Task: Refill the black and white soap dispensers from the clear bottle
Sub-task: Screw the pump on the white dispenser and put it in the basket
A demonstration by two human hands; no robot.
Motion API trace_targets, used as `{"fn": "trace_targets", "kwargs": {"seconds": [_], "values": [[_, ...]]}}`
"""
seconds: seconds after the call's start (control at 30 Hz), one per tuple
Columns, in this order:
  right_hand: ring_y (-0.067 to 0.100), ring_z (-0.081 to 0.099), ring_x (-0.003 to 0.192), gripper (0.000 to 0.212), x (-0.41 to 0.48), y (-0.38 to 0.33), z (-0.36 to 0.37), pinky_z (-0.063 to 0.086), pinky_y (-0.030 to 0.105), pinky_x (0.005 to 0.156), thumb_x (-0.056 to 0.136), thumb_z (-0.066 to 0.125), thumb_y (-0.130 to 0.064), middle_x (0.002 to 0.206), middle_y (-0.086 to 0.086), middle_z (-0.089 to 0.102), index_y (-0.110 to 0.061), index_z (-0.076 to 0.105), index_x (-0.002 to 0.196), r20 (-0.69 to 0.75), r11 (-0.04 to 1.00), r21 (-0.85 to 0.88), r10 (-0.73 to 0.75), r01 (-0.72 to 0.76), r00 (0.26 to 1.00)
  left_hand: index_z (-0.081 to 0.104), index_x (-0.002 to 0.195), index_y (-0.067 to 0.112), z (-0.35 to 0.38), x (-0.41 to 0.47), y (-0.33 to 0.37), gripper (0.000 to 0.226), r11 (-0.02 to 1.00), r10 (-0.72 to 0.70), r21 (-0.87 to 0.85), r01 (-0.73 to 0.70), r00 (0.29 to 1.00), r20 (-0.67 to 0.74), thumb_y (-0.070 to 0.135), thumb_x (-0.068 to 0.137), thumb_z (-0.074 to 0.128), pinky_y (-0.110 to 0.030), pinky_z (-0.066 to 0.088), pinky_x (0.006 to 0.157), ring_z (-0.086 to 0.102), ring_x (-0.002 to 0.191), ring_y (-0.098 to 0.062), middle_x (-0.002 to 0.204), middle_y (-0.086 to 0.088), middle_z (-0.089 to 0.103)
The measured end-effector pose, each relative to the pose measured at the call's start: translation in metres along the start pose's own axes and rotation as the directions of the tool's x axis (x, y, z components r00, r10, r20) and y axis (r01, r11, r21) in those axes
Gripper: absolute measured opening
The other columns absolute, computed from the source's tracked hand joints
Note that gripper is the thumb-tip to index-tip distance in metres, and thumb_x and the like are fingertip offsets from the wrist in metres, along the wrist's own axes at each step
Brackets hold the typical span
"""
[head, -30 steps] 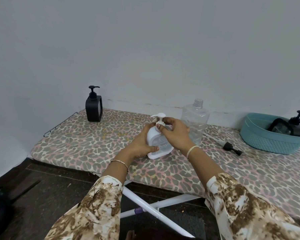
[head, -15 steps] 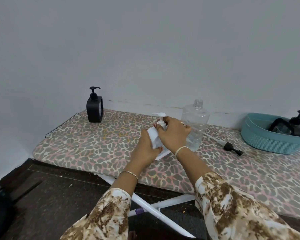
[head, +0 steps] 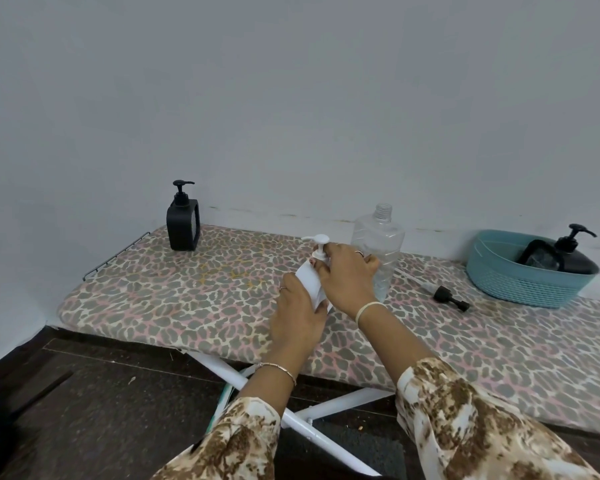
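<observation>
The white soap dispenser stands tilted at the middle of the ironing board, mostly covered by my hands. My left hand wraps its body from the near side. My right hand grips its neck just under the white pump head. Right behind my right hand stands the clear bottle, uncapped and upright. The black soap dispenser stands upright at the board's far left corner, apart from both hands.
The leopard-print ironing board runs along a grey wall. A loose black pump with its tube lies right of the clear bottle. A teal basket at the far right holds another black dispenser. White legs and dark floor lie below.
The white dispenser has turned in my hands, so its side now faces me. My left hand slid down around its body and my right hand closed lower over the neck.
</observation>
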State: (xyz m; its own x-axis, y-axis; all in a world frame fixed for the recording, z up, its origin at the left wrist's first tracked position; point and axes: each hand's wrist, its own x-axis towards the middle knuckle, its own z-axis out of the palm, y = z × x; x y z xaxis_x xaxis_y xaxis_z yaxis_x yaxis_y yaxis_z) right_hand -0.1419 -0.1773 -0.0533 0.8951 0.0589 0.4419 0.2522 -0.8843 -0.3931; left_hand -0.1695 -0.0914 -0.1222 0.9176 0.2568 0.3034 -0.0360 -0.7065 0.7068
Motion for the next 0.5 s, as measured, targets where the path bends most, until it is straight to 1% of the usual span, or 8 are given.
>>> {"fn": "trace_targets", "kwargs": {"seconds": [0.07, 0.13, 0.27, 0.33, 0.4, 0.43, 0.5], "values": [[0.022, 0.053, 0.102, 0.02, 0.0, -0.001, -0.002, 0.023, 0.04, 0.087, 0.097, 0.047, -0.033, 0.102, 0.0, 0.06, -0.019, 0.06, 0.103, -0.001, 0.998, -0.069, -0.005, 0.005, 1.0, 0.031, 0.12, 0.008, 0.0, -0.001, 0.001, 0.061, 1.0, -0.001, 0.008, 0.001, 1.0, -0.01, 0.035, 0.082, 0.071, -0.044, 0.051, 0.078, 0.058, 0.102, -0.029, 0.114, -0.012, 0.055], [0.023, 0.053, 0.105, 0.021, -0.001, -0.005, -0.002, 0.024, 0.04, 0.09, 0.097, 0.047, -0.032, 0.105, 0.001, 0.061, -0.019, 0.06, 0.106, -0.016, 0.994, -0.111, 0.018, -0.02, 1.0, 0.031, 0.12, 0.008, 0.0, -0.003, 0.003, 0.061, 1.0, -0.015, 0.015, 0.015, 1.0, -0.017, 0.035, 0.082, 0.071, -0.044, 0.051, 0.078, 0.058, 0.103, -0.029, 0.115, -0.012, 0.055], [0.023, 0.053, 0.107, 0.021, -0.004, -0.01, 0.0, 0.025, 0.039, 0.09, 0.096, 0.048, -0.031, 0.107, 0.0, 0.061, -0.02, 0.06, 0.109, -0.04, 0.991, -0.123, 0.044, -0.049, 0.998, 0.03, 0.12, 0.008, -0.001, -0.005, 0.006, 0.06, 0.999, -0.034, -0.005, 0.034, 0.999, -0.023, 0.029, 0.081, 0.071, -0.044, 0.051, 0.08, 0.057, 0.106, -0.029, 0.117, -0.012, 0.054], [0.022, 0.053, 0.108, 0.022, -0.004, -0.005, 0.003, 0.029, 0.038, 0.091, 0.095, 0.05, -0.031, 0.11, -0.001, 0.061, -0.02, 0.06, 0.111, -0.026, 0.999, -0.023, 0.047, -0.048, 0.999, 0.03, 0.123, 0.008, -0.001, -0.005, 0.007, 0.062, 0.999, -0.041, -0.006, 0.041, 0.999, -0.018, 0.028, 0.081, 0.071, -0.043, 0.05, 0.082, 0.057, 0.108, -0.03, 0.119, -0.013, 0.054], [0.022, 0.054, 0.112, 0.024, -0.006, 0.001, 0.007, 0.037, 0.037, 0.093, 0.095, 0.053, -0.03, 0.115, 0.0, 0.061, -0.019, 0.06, 0.114, -0.029, 0.988, 0.153, 0.04, -0.035, 0.999, 0.029, 0.124, 0.007, -0.002, -0.004, 0.008, 0.064, 0.999, -0.04, 0.005, 0.04, 0.999, -0.008, 0.028, 0.081, 0.072, -0.043, 0.05, 0.082, 0.056, 0.108, -0.031, 0.119, -0.013, 0.054], [0.023, 0.053, 0.115, 0.028, -0.008, 0.004, 0.008, 0.038, 0.036, 0.096, 0.094, 0.055, -0.031, 0.119, 0.002, 0.06, -0.018, 0.058, 0.119, -0.018, 0.97, 0.239, 0.05, -0.044, 0.999, 0.029, 0.124, 0.007, -0.003, -0.004, 0.009, 0.065, 0.999, -0.036, 0.009, 0.036, 0.999, 0.006, 0.027, 0.081, 0.072, -0.043, 0.05, 0.082, 0.056, 0.108, -0.032, 0.119, -0.014, 0.053], [0.024, 0.045, 0.124, 0.046, -0.016, 0.003, 0.013, 0.036, 0.037, 0.103, 0.092, 0.058, -0.036, 0.13, 0.006, 0.052, -0.015, 0.049, 0.132, 0.033, 0.92, 0.372, 0.12, -0.123, 0.992, 0.028, 0.122, 0.008, -0.006, -0.003, 0.007, 0.064, 1.0, -0.023, -0.004, 0.024, 0.998, 0.052, 0.025, 0.08, 0.073, -0.043, 0.05, 0.08, 0.056, 0.107, -0.032, 0.12, -0.014, 0.052]]}}
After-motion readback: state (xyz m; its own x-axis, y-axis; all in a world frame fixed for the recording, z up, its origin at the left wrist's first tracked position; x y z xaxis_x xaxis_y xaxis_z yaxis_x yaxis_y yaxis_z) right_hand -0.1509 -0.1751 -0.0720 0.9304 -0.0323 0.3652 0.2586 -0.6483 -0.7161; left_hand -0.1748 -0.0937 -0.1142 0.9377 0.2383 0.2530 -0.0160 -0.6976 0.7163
